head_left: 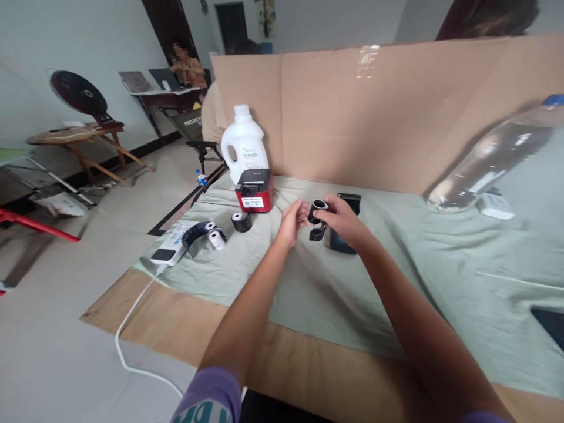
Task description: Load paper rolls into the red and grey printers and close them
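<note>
My right hand grips a roll of black strip, its pale-rimmed hollow end turned upward. A loose black piece hangs just under the roll. To the left of it, my left hand is raised with its fingers apart and slightly bent, holding nothing. Partly hidden behind my right hand, a black device with a raised flap rests on the green cloth. Further left lie another black roll and a small white roll beside a curled black strip.
A red and black label printer stands before a white jug. A cardboard screen closes the back. At right a large plastic bottle leans by a small white box. A white power strip trails its cable over the table's left edge.
</note>
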The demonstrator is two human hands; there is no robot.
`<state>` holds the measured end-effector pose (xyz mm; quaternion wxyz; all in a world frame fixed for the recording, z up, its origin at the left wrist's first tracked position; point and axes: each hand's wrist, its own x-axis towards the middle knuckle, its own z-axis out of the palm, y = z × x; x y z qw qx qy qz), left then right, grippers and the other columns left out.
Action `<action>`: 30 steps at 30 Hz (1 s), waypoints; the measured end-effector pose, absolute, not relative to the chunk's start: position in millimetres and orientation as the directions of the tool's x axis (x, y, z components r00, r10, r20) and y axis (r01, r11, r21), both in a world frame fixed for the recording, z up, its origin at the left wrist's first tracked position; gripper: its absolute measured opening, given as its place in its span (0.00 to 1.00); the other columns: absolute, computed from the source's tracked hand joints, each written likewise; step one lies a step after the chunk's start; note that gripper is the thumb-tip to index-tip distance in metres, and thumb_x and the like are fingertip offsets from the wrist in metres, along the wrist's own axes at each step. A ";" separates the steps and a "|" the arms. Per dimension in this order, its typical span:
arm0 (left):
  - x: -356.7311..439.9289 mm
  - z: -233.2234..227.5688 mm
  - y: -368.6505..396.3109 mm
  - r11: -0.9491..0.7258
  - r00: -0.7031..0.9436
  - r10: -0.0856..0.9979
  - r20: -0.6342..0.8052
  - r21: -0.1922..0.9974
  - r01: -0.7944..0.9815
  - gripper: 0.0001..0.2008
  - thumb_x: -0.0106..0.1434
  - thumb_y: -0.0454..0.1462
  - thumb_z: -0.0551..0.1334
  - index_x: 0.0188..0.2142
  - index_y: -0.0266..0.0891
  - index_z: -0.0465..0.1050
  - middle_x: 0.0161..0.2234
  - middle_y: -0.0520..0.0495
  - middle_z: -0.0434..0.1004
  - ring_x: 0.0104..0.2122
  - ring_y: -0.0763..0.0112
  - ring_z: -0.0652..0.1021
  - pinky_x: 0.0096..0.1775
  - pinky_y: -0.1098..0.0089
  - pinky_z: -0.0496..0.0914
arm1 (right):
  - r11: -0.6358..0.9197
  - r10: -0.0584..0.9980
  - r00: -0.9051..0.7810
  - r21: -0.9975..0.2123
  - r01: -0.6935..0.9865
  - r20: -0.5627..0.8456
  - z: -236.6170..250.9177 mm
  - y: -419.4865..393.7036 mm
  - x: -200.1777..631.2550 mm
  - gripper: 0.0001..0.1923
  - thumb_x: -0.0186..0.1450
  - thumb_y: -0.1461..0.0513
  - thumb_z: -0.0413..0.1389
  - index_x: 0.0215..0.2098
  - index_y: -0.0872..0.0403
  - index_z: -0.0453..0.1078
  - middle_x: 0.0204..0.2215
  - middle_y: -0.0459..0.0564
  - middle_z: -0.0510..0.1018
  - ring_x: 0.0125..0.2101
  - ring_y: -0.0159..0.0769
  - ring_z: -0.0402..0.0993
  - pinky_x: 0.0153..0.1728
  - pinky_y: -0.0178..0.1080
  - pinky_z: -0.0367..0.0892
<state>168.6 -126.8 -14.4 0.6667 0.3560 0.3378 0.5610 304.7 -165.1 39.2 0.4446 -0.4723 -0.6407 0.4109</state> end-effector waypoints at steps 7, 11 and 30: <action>177.9 22.1 -145.5 0.068 0.427 0.902 -0.068 0.998 0.015 0.23 0.55 0.54 0.68 0.39 0.38 0.74 0.38 0.44 0.80 0.36 0.63 0.81 0.32 0.70 0.74 | 0.446 0.865 -0.189 -0.541 0.713 0.464 34.4 -171.5 350.4 0.12 0.56 0.61 0.57 0.36 0.51 0.59 0.33 0.50 0.70 0.34 0.41 0.66 0.35 0.41 0.60; 194.6 21.7 -152.4 0.063 0.382 0.921 -0.070 0.998 0.030 0.17 0.52 0.45 0.71 0.37 0.37 0.74 0.33 0.48 0.78 0.32 0.70 0.79 0.33 0.70 0.75 | 0.475 0.863 -0.274 -0.493 0.729 0.425 37.5 -174.4 355.4 0.14 0.55 0.61 0.57 0.40 0.54 0.63 0.40 0.55 0.72 0.41 0.46 0.67 0.41 0.43 0.63; 197.7 8.0 -151.1 0.092 0.369 0.927 -0.067 0.995 -0.049 0.31 0.50 0.36 0.72 0.53 0.38 0.68 0.32 0.49 0.80 0.32 0.71 0.78 0.39 0.70 0.67 | 0.099 0.981 -0.186 -0.963 0.251 0.053 34.3 -159.4 392.7 0.09 0.56 0.62 0.61 0.36 0.55 0.74 0.33 0.49 0.81 0.34 0.36 0.76 0.37 0.37 0.68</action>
